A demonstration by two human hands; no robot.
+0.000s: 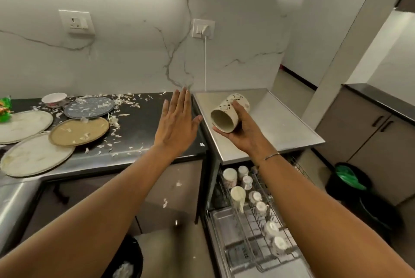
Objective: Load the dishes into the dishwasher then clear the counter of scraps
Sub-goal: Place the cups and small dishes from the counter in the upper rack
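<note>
My right hand (243, 133) grips a cream patterned cup (228, 114), tilted on its side with its mouth facing me, above the dishwasher's steel top (283, 125). My left hand (176, 124) is flat and open above the dark counter (139, 125), holding nothing. Below, the pulled-out dishwasher rack (258, 215) holds several cups and mugs. On the counter's left lie several dirty plates: a blue one (89, 107), a tan one (79, 131), a large white one (33, 154) and another white one (23, 126). A small bowl (54, 99) stands behind them. White scraps (125, 100) litter the counter.
A green snack packet (5, 108) lies at the counter's far left. A black bin (126, 259) stands on the floor below me, another bin with a green liner (350, 180) at the right. A white cord (205, 62) hangs from a wall socket. Cabinets stand at the right.
</note>
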